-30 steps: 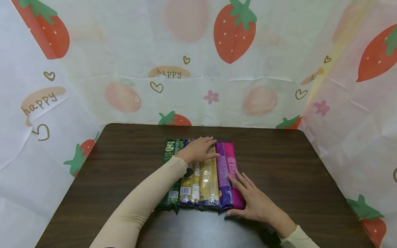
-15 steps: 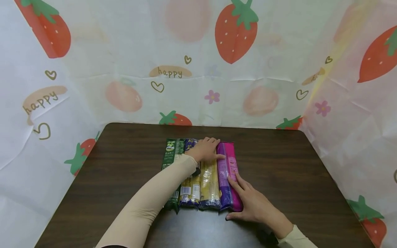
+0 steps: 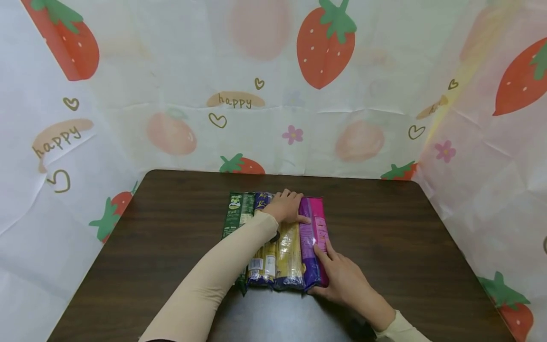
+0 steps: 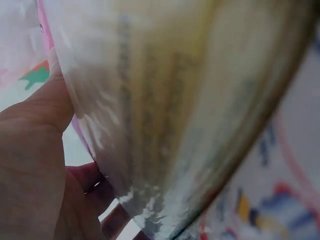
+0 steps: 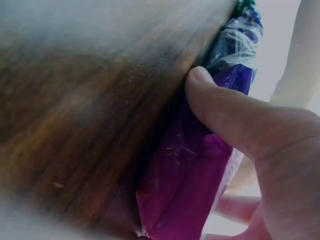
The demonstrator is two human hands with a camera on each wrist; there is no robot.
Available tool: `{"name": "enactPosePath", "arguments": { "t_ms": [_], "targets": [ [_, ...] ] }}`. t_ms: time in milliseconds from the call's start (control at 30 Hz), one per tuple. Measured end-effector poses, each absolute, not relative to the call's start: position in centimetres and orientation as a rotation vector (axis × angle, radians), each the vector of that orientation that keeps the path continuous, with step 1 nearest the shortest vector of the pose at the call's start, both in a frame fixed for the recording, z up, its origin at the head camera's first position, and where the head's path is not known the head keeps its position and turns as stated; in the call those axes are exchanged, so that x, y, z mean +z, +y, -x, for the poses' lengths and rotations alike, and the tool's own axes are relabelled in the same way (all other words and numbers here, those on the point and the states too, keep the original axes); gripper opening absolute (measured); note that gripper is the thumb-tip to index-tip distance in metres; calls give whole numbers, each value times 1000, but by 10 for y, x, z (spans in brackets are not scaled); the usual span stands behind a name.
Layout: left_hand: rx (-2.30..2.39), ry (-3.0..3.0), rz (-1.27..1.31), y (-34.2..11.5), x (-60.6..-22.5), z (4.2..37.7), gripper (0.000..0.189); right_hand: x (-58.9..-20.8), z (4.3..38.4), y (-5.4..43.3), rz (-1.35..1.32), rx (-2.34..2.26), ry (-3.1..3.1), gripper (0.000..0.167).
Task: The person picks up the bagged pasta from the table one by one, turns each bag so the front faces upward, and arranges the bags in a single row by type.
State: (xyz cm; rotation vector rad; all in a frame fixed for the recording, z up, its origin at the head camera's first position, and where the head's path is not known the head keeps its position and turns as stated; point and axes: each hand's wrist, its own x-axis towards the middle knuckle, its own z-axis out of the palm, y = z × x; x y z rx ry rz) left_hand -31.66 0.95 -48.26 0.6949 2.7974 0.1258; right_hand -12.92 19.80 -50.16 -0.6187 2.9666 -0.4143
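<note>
1. While the pink pack's [image 3: 313,228] near end is touched by the spread right hand [image 3: 344,280], the yellow pack [image 3: 289,254] is laid just left.
2. Its far end is covered by the spread left hand [image 3: 286,207].

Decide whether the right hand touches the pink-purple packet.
Touching: in the right wrist view, the right hand lays its thumb against the pink-purple packet.

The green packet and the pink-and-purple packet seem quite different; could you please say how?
The green packet ends the row at left, the pink-and-purple packet at right. The left sleeve partly hides the green packet; the right hand touches the pink-and-purple packet. Both lie on the table.
</note>
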Motion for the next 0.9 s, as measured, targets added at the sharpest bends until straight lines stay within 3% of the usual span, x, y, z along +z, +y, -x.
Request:
{"name": "enactPosePath", "arguments": {
  "t_ms": [500,900],
  "targets": [
    [234,2756,-696,13,-488,325,98,-499,135,201,578,-617,2906,108],
    [363,2719,-708,8,-484,324,94,-501,137,214,527,-746,2862,97]
  ]
}}
